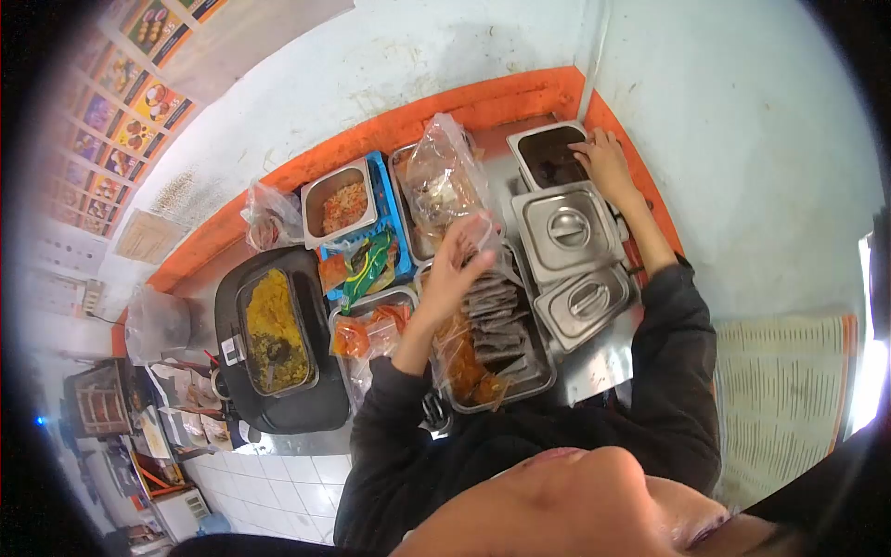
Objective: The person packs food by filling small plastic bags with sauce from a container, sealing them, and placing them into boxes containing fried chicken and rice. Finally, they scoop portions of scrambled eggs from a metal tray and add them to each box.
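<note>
My left hand is over the trays, thumb and fingers apart. Its fingertips lie against a clear plastic bag, which covers food in a metal tray. Below it, a larger metal tray holds folded dark grey pieces and orange-brown food under clear plastic. My right hand reaches over the rim of a deep metal pan with dark contents. Its fingers are bent together above the opening; what they pinch, if anything, is too small to make out.
Two lidded metal pans stand below the deep pan. To the left are a pan of reddish rice-like food, a blue basket, a green packet, bagged orange food and a black tray with yellow food. Orange-edged walls enclose the counter.
</note>
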`<move>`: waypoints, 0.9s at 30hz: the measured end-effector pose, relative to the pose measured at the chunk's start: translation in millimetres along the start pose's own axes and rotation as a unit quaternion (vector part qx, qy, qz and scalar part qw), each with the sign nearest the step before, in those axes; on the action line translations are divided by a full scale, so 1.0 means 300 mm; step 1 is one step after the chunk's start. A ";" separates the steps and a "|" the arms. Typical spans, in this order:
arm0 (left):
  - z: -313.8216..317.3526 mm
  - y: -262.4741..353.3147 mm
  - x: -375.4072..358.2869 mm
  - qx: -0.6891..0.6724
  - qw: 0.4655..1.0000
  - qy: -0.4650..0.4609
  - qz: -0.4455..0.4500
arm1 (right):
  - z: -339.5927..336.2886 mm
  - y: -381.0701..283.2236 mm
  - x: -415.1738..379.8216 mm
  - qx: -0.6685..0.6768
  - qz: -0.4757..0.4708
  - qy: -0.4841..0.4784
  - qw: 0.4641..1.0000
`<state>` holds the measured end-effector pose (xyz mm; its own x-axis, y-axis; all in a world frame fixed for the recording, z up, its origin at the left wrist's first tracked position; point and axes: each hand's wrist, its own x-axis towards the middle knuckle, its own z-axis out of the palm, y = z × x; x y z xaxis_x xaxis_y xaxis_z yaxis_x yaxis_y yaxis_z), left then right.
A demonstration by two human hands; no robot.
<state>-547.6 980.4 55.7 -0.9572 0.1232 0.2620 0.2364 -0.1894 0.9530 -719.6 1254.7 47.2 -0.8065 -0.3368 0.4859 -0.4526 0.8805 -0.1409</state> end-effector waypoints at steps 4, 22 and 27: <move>-0.018 -0.067 0.274 -0.023 0.990 -0.042 -0.132 | 0.169 0.154 0.069 -0.204 -0.023 -0.095 0.974; 0.041 -0.170 0.526 -0.022 0.995 0.046 -0.087 | 0.146 0.016 -0.014 0.027 0.019 -0.123 0.992; 0.034 -0.176 0.545 0.073 0.995 0.058 -0.036 | 0.099 0.079 -0.026 0.219 0.180 -0.157 0.946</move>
<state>-715.0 1020.6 49.8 -0.9833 0.0174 0.1811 0.1803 -0.0397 0.9828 -735.2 1268.3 14.6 -0.9803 -0.1852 0.0683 -0.1868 0.7577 -0.6253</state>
